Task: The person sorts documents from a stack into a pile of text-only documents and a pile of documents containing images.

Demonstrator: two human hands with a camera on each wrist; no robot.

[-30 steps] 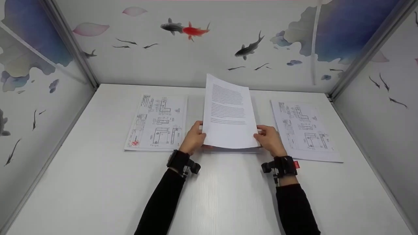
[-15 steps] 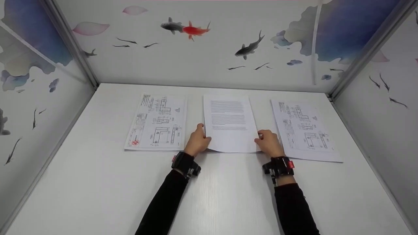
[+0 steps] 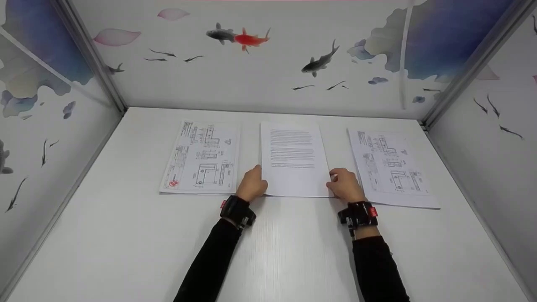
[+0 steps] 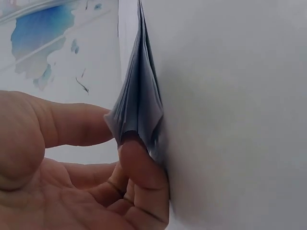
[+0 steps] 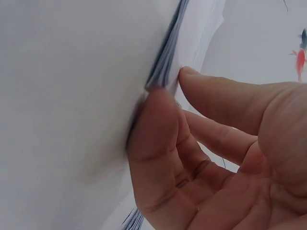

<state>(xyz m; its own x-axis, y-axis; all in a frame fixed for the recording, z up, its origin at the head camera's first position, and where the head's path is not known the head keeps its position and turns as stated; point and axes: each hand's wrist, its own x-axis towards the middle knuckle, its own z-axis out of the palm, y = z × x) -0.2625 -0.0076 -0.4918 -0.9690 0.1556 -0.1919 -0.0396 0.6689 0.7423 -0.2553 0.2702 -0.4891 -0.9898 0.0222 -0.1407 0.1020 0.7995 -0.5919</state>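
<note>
A stack of printed paper sheets point(image 3: 295, 182) lies at the middle of the white table, text side up. At its lower left corner my left hand point(image 3: 251, 184) pinches the sheets. In the left wrist view their edges point(image 4: 136, 103) spread a little between thumb and a curled finger. My right hand point(image 3: 345, 185) holds the lower right corner. The right wrist view has its thumb point(image 5: 211, 91) on the upper face and a fingertip under the sheet edges point(image 5: 165, 64). How many sheets each hand holds cannot be told.
Left of the middle stack lies a stack of technical drawings point(image 3: 205, 157) with a red stamp. Another drawing stack point(image 3: 392, 167) lies to the right, slightly turned, near the right hand. Painted panels point(image 3: 268, 84) wall in the table point(image 3: 268, 251) at back and sides.
The sheets were raised and tilted up a second ago; both hands have lowered them flat onto the middle of the table. Since half a second ago they have barely moved.
</note>
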